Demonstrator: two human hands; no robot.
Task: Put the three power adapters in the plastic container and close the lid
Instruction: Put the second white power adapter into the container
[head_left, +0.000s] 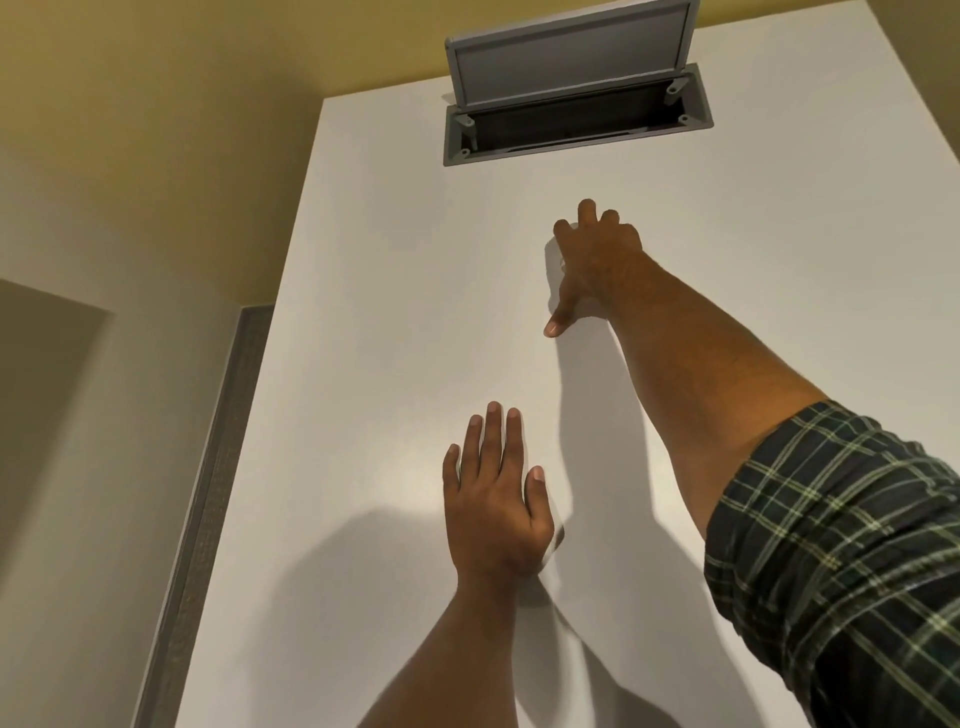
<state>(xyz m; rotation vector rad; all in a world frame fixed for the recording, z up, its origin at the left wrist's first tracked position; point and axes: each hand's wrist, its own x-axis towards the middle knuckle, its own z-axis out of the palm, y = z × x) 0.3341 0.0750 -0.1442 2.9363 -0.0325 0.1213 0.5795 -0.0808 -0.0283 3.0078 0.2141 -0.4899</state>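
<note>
No power adapter and no plastic container can be clearly made out. My left hand (493, 499) lies flat, palm down, on the white table top (395, 312), fingers straight and close together. A small dark edge peeks out beside its palm; I cannot tell what it is. My right hand (592, 260) reaches further out over the table, fingers spread and thumb stretched back toward me, resting on the surface. A greyish patch by its fingers may be a shadow or a white object.
At the table's far end a grey cable hatch (576, 124) is set into the top, with its lid (566, 52) standing up. The table's left edge runs along a grey strip (208, 493). A yellow wall is behind.
</note>
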